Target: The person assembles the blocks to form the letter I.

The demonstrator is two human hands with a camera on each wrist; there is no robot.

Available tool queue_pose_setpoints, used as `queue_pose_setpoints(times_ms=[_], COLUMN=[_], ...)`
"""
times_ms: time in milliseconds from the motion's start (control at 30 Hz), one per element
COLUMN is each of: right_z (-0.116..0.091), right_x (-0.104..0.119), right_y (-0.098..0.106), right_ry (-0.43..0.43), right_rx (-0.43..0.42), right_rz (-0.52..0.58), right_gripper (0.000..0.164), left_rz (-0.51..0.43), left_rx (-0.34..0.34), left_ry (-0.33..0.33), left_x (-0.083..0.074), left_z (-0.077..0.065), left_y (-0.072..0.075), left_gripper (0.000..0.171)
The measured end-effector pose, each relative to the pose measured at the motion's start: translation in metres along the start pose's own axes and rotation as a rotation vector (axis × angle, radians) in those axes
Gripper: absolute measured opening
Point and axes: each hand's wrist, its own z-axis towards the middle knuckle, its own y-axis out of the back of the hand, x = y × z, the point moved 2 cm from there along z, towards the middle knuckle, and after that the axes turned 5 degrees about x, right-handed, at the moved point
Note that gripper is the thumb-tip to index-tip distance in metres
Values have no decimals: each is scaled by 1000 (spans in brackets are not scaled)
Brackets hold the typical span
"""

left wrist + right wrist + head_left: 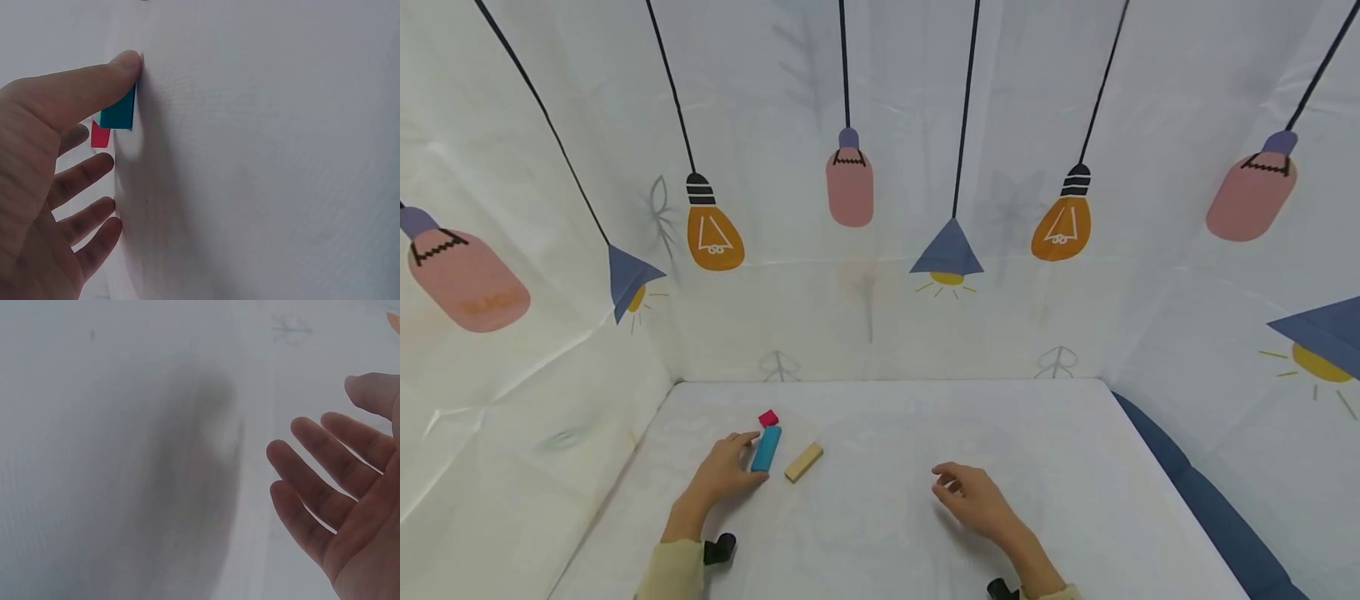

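Note:
My left hand (724,471) is around the near left side of a blue rectangular block (766,448), thumb by its near end and index finger by its far left side. The fingers look spread, not clasped on it. In the left wrist view, the thumb (94,87) partly covers the blue block (119,112), and a red block (100,134) shows behind. From the head, the small red block (768,418) sits at the blue block's far end. A plain wooden block (803,462) lies to the right. My right hand (973,498) hovers over the table, holding nothing, fingers loosely bent.
The white table (880,533) is bounded by a white sheet (895,333) printed with lamps at the back and sides. A dark blue cushioned edge (1202,492) runs along the right. Black wrist devices (721,548) sit by both cuffs.

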Motion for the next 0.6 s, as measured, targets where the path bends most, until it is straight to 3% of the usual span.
queue_pose_setpoints(times_ms=[333, 600], right_z=[8, 11], right_x=[12, 19], right_y=[-13, -20], right_ry=[24, 48], right_rx=[47, 71], right_rz=[27, 5], right_gripper=[26, 25], left_rz=[47, 28], left_rx=[62, 135], left_ry=[23, 45], left_x=[-9, -6], left_z=[10, 24], left_y=[6, 10], left_gripper=[91, 100])
